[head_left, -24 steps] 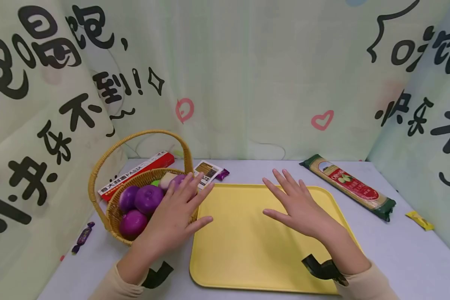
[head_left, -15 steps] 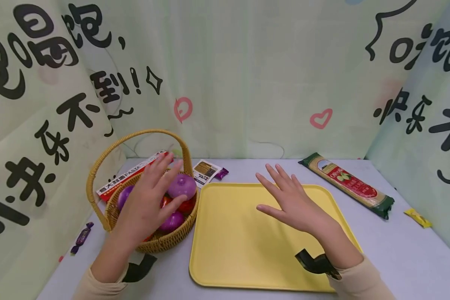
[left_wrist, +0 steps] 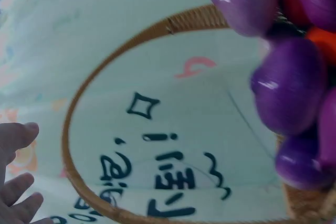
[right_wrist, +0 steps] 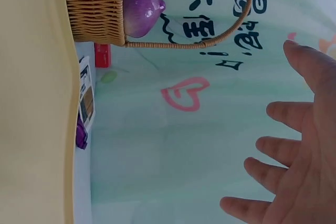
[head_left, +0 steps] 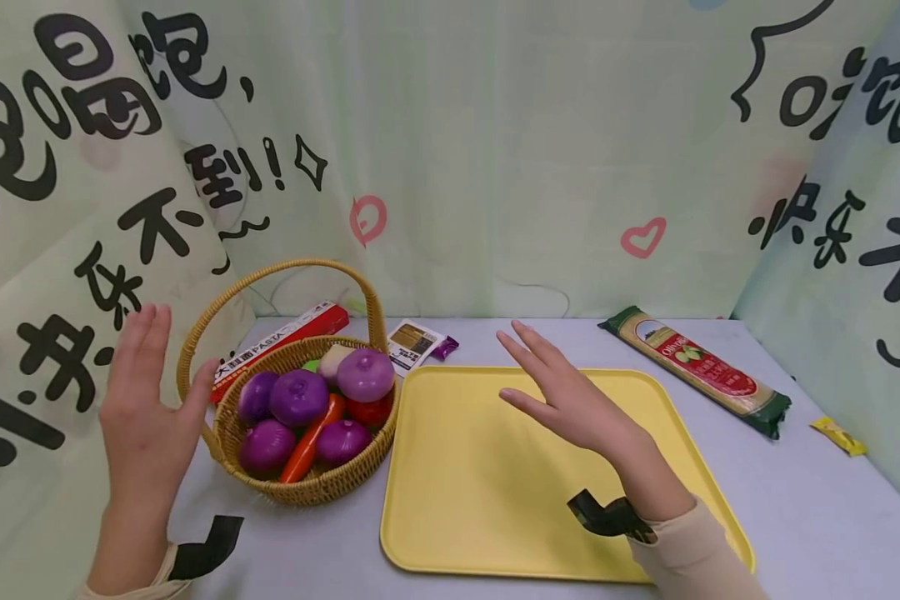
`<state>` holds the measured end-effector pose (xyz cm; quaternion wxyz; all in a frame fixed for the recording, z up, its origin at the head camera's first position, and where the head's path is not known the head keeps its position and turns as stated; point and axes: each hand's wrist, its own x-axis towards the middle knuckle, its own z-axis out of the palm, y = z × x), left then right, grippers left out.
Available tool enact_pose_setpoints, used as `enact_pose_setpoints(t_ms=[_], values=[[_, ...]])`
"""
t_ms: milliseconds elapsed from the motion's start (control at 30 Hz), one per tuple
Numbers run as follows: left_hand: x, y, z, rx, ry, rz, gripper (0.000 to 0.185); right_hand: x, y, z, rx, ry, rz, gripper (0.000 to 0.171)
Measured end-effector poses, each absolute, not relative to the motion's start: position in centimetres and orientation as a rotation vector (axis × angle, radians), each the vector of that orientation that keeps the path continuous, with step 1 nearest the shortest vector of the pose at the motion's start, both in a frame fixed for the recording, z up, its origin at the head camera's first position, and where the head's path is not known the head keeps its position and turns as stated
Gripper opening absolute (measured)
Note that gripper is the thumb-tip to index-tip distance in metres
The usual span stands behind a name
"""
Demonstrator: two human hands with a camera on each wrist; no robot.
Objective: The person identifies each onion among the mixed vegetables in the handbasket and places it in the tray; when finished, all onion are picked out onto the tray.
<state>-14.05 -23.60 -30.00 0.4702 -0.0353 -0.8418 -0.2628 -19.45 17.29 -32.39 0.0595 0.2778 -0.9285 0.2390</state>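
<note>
Bare left hand [head_left: 146,417] and right hand [head_left: 570,400], cream sleeves, black wrist straps

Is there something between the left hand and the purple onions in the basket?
Yes. The basket's handle and near rim stand between the left hand and the purple onions. From above they lie uncovered.

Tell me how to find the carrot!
Look at the wicker basket left of the yellow tray. The carrot lies inside it, slanting among round purple onions. It is the only long, thin, orange thing there.
</note>
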Motion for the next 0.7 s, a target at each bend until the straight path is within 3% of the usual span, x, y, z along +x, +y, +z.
enact_pose_setpoints(t_ms=[300, 700], values=[[-13.4, -24.3, -33.6, 0.051, -2.069, -0.741, 0.065, -21.1, 15.1, -32.4, 0.893, -2.71, 0.901, 0.064], [-14.0, -24.4, -34.9, 0.172, -2.045, -0.817, 0.055, -24.4, 10.3, -33.4, 1.026, -2.529, 1.373, 0.057]])
